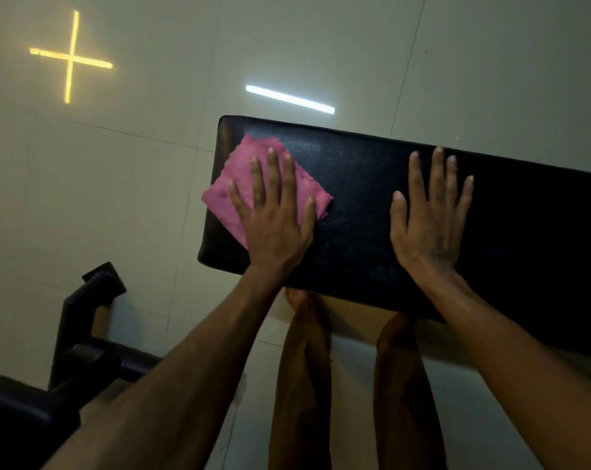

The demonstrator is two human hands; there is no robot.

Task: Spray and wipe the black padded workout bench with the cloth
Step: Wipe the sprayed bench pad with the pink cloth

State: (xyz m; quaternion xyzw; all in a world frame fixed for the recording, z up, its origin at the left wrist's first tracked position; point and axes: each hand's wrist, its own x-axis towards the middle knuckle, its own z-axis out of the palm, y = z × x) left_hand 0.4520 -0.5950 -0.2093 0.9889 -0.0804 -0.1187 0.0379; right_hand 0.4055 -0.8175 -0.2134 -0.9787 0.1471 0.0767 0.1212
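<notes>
Here the bench serves as the landmark: a black padded slab running from the middle of the view off toward the right edge, above a pale tiled floor. On the bench's left end lies the cloth, pink and folded into a rough square, one corner hanging just past the end of the pad. The left hand lies flat on the cloth, palm down with the fingers spread, pressing it onto the padding rather than gripping it. The right hand is also open and flat, palm down, resting directly on the bare bench top to the right of the cloth and apart from it. Faint streaks show on the padding between the two hands. Below the bench's near edge the person's legs in brown trousers stand on the floor. Left of the bench, and lower in the view, sits a black metal frame. Two bright light reflections show on the floor beyond the bench's far edge.
</notes>
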